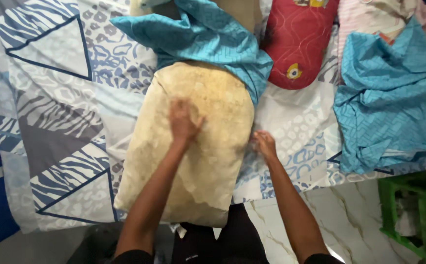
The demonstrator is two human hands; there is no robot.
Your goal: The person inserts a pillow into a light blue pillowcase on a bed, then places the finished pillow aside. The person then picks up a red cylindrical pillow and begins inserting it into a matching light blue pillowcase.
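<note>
At frame centre, our left hand (183, 120) presses flat on the bare pillow (193, 146); our right hand (264, 144) pinches its edge. The teal pillowcase (208, 39), half on, could slip off.

A bed covered by a white sheet printed with blue and grey triangles and zebra stripes (51, 98) carries a long, yellowed bare pillow (198, 146) lying lengthwise, its far end inside a teal patterned pillowcase (208, 36). Beside it lie a red bolster (296, 39) and a second crumpled teal cloth (389, 98).
</note>
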